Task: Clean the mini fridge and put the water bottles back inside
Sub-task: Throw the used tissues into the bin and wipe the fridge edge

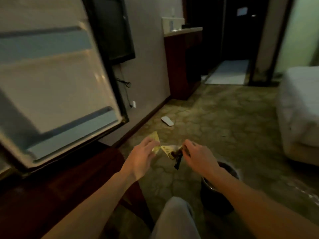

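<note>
The mini fridge door [51, 80] hangs open at the left, its white inner side with blue shelf rails facing me. Below it is the dark wooden cabinet [51, 195]. In front of me both hands hold a small yellow wrapper [165, 149] stretched between them over the carpet. My left hand [143, 157] pinches its left end. My right hand [196, 156] pinches the right end, where a dark scrap [177, 163] hangs down. No water bottles are in view.
A dark waste bin [219, 190] stands on the patterned carpet under my right forearm. A white slipper [167, 120] lies near the wall. A bed [300, 114] fills the right side. A wooden counter [183, 62] stands ahead, a dark doorway beyond. My knee [174, 219] is at the bottom.
</note>
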Motion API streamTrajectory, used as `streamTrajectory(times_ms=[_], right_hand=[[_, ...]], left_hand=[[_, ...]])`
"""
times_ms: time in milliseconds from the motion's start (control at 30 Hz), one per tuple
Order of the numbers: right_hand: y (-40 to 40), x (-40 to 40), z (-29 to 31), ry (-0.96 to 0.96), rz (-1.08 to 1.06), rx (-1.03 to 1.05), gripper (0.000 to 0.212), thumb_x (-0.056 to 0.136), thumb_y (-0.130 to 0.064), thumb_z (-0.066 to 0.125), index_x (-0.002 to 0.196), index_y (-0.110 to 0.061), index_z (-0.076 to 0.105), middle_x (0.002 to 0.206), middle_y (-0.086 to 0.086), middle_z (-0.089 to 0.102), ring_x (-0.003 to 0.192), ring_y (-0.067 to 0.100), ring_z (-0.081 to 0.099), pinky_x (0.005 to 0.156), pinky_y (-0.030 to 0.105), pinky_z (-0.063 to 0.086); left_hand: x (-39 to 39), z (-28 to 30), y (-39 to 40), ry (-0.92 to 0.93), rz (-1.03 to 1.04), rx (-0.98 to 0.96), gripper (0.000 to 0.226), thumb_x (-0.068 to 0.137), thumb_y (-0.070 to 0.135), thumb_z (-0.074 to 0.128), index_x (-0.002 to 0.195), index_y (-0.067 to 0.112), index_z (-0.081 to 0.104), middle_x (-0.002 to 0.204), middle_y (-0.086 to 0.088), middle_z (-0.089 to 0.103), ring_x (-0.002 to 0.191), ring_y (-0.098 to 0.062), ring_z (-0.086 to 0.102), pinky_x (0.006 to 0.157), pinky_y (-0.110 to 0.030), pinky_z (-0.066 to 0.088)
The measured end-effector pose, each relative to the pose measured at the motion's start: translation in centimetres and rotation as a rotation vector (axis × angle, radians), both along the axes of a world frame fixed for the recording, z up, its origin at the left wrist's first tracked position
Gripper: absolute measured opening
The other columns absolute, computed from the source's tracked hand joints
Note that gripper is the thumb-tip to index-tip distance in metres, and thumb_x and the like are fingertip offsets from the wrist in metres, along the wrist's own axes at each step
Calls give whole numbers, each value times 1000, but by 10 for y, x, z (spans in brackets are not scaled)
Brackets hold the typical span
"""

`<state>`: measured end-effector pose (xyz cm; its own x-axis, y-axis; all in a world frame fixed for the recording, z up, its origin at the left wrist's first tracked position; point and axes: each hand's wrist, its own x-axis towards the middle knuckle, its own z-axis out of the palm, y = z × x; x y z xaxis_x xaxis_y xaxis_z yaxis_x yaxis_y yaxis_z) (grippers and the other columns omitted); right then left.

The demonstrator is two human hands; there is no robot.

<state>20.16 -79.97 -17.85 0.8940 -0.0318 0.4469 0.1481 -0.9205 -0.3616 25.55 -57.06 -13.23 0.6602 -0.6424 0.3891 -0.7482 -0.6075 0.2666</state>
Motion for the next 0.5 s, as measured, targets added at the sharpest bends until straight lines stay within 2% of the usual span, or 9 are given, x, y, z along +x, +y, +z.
streamTrajectory(times_ms=[67, 167, 233, 300, 367, 500], right_hand=[[-26, -3, -20, 43, -50, 13, 9, 99, -27, 48, 95, -19, 49, 84, -5, 58, 66, 15, 57, 59, 29, 47], [-67, -7, -55, 104, -157, 53, 11, 99, -28, 49, 93, -18, 50, 85, -3, 60, 69, 18, 58, 62, 35, 50], [-94, -10, -80, 150, -231, 59, 11, 99, -29, 50, 96, -18, 52, 88, -3, 63, 73, 18, 60, 65, 35, 50], [-119, -13, -102, 206, -287, 45, 11, 99, -29, 50, 100, -20, 55, 93, -4, 64, 77, 16, 60, 66, 30, 47], [-142, -15, -123, 236, -312, 27, 10, 98, -28, 50, 101, -21, 56, 95, -4, 65, 79, 15, 60, 65, 25, 42], [-177, -12, -162, 313, -307, -11, 9, 96, -26, 53, 105, -23, 55, 101, -4, 63, 87, 15, 59, 67, 24, 40]], left_hand=[[10, -23, -30, 16, -20, 26, 34, 93, 8, 61, 124, 23, 58, 123, 7, 46, 85, -9, 59, 75, -20, 46], [23, -57, -77, 76, -45, 34, 37, 92, 8, 62, 126, 21, 60, 121, 7, 52, 94, -11, 59, 77, -15, 42], [30, -79, -106, 140, -71, 28, 36, 93, 8, 60, 127, 20, 60, 122, 4, 56, 102, -18, 59, 83, -26, 49], [39, -101, -134, 195, -80, 41, 37, 94, 8, 58, 129, 20, 58, 127, 2, 57, 109, -22, 58, 90, -37, 50], [47, -124, -158, 229, -83, 60, 39, 93, 6, 58, 129, 20, 58, 128, -1, 58, 113, -23, 57, 94, -39, 48], [62, -171, -200, 266, -136, 102, 38, 88, -2, 59, 121, 17, 62, 123, -1, 61, 109, -23, 60, 90, -36, 49]])
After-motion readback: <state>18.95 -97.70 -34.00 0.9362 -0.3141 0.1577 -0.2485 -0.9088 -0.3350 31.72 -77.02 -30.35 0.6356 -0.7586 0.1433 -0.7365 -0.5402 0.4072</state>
